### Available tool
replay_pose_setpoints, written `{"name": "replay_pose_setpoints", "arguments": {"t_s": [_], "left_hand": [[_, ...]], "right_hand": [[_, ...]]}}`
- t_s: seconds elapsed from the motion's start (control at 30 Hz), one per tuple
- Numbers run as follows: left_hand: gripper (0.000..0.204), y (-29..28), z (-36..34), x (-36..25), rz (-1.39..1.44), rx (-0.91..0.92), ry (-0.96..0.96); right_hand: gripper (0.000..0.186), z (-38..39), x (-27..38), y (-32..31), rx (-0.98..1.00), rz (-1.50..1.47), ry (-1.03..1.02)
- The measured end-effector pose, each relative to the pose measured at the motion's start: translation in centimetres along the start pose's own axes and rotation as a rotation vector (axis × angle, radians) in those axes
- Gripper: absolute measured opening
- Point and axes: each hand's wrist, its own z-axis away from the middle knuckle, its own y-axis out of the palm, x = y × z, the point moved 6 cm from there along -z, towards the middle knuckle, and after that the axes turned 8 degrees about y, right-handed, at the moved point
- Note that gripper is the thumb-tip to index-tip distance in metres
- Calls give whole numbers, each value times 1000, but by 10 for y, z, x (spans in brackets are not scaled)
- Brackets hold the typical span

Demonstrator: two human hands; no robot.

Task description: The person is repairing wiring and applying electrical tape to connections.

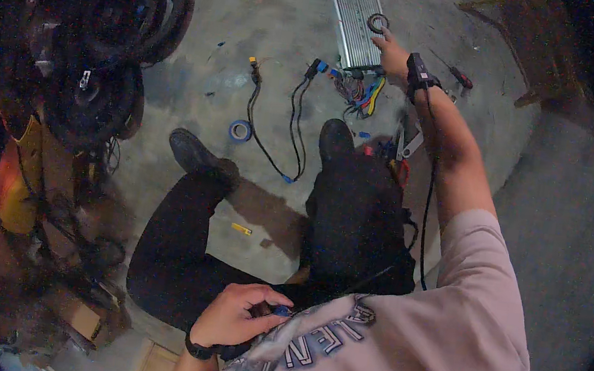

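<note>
My right hand [392,52] reaches to the top of a silver finned metal case [347,4], fingers closed on a black ring-shaped item [378,23]. Colored wires with connectors [362,93] lie at the case's lower end. My left hand [239,313] rests at my lap, fingers curled round a small blue object [282,310], partly hidden. A black cable [255,105] with a yellow connector [252,59] lies on the floor, beside a roll of blue tape [240,131].
Tires [129,9], a yellow-red panel [23,187] and cardboard [84,319] crowd the left. A screwdriver [461,76] and pliers [402,171] lie by my right arm. A small yellow tool [241,228] lies between my legs. A wooden item [520,57] stands upper right.
</note>
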Motion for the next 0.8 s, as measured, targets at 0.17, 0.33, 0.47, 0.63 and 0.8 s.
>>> {"name": "replay_pose_setpoints", "arguments": {"t_s": [0.17,0.33,0.47,0.63,0.8], "left_hand": [[26,-11,-7,-11,42,-8,87],[29,-11,-6,-16,55,6,86],[31,-9,-5,-18,45,9,110],[30,-4,-3,-23,29,57,87],[33,18,5,-9,-63,75,124]], "right_hand": [[58,-37,-18,7,35,-77,134],[50,-33,-19,9,-59,153,-71],[37,-10,-9,-3,-133,-7,-203],[30,36,24,-51,-106,-517,-69],[25,90,80,-93,-79,-879,37]]}}
